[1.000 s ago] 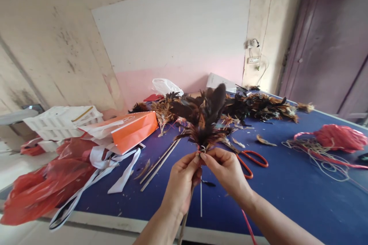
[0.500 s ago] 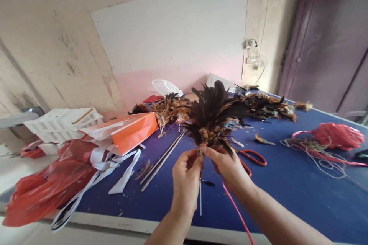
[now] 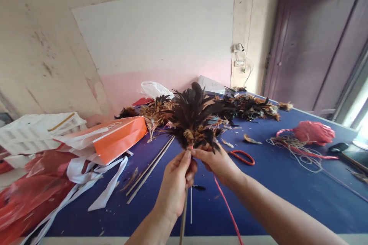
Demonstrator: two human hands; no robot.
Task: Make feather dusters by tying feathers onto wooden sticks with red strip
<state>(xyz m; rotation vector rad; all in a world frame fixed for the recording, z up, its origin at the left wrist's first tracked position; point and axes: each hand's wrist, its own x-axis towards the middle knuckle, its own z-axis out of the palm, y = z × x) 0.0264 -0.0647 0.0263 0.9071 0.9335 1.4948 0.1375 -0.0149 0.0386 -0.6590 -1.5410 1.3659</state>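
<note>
A bundle of dark and brown feathers [image 3: 192,113] stands upright above my two hands, tied at the end of a thin stick [image 3: 183,220]. My left hand [image 3: 174,185] is closed round the stick just under the feathers, thumb uppermost. At the binding point, my right hand [image 3: 220,162] pinches pink plastic string [image 3: 227,201], which trails down toward the table's front edge. The exact wrap of the string is partly hidden by my fingers. Red-handled scissors [image 3: 243,157] lie beyond my right hand, their blades out of sight.
Loose feather bunches [image 3: 250,107] lie along the back of the blue table [image 3: 273,203]. Thin sticks [image 3: 151,170] and an orange paper bag [image 3: 120,139] are at left, near red plastic [image 3: 43,191]. A pink string ball [image 3: 314,132] sits at right with tangled twine [image 3: 301,153].
The camera view has turned right, so the surroundings shift left. The stick now shows below my left hand. Both hands keep their grip at the feather base.
</note>
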